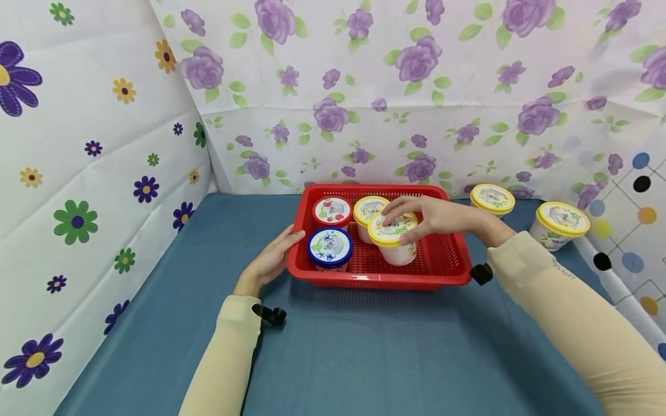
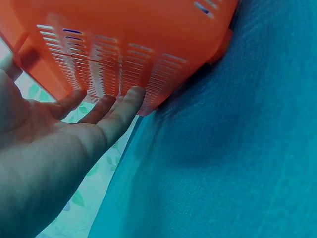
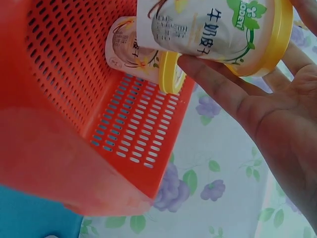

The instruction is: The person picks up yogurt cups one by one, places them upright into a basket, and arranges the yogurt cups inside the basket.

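My left hand (image 1: 272,257) is at the left end of a red plastic basket (image 1: 377,281). Its thumb lies over the rim, and in the left wrist view the fingertips (image 2: 134,93) touch the slotted outer wall. From above, my right hand (image 1: 442,215) grips a white paper cup with a yellow lid (image 1: 398,253) by the lid, over the basket's right half. Inside the basket are a red-lidded cup (image 1: 333,211), a blue-lidded cup (image 1: 330,248) and another yellow-lidded cup (image 1: 368,208). Printed leaves and characters face the right wrist camera on the held cup (image 3: 208,29).
Two more yellow-lidded cups stand to the right of the basket, one near the back (image 1: 491,199) and one (image 1: 562,225) close to the right wall. A blue cloth (image 1: 343,352) covers the table. Flower-printed sheets (image 1: 333,144) hang behind and on the left.
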The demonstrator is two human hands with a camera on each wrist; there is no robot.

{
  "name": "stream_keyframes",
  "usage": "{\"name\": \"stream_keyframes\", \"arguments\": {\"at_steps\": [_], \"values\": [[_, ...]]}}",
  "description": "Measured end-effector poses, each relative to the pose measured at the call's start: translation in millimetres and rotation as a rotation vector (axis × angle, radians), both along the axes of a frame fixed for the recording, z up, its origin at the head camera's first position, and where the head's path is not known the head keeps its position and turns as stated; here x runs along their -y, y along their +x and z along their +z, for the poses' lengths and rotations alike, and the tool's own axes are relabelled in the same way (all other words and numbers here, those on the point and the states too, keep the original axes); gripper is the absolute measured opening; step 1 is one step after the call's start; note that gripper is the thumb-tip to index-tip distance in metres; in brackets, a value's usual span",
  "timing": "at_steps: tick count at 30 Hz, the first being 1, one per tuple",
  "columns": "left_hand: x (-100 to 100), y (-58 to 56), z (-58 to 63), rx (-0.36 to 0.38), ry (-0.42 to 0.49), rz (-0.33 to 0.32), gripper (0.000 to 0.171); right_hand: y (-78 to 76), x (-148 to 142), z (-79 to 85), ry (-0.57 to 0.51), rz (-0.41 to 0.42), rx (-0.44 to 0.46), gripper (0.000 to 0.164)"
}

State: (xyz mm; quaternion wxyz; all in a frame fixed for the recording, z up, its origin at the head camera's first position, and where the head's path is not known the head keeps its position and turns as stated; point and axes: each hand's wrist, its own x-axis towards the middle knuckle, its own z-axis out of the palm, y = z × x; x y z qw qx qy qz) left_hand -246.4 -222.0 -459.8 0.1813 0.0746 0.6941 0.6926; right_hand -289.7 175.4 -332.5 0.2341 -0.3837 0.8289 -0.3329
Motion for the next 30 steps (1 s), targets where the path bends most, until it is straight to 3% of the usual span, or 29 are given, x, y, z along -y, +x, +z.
{"name": "stream_keyframes", "arguments": {"at_steps": [13, 30], "values": [[-0.2, -0.5, 1.7, -0.003, -0.004, -0.005, 0.071, -6.1, 13.4, 3.2, 0.021, 0.045, -0.038, 0.042], [-0.2, -1.5, 0.1, 0.002, 0.007, 0.0, 0.069, -8.7, 34.9, -4.1, 0.069, 0.13, 0.085, 0.044]]}}
